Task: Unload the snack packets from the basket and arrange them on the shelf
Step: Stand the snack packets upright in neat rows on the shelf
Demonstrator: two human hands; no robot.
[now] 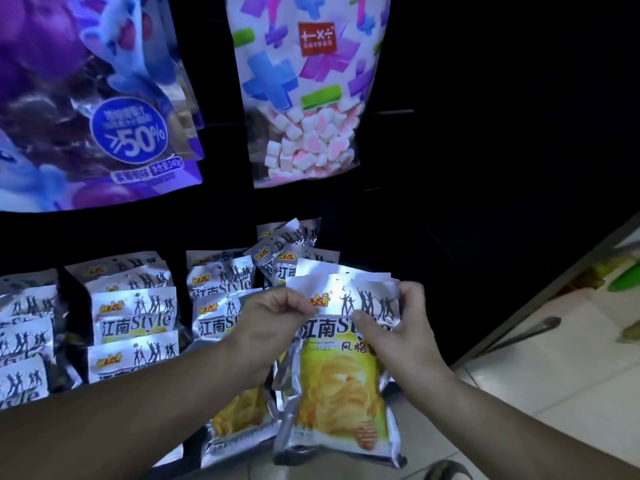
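Partly done. Stocked on shelf (74, 341): rows of chip packets (133, 320). Remaining to place: held stack (341, 393), clamped at top by fingers of left hand (273, 317) and right hand (391, 323).

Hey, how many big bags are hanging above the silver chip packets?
2 in front: a purple bag upper left, a marshmallow bag centre. More purple ones show partly hidden behind the first.
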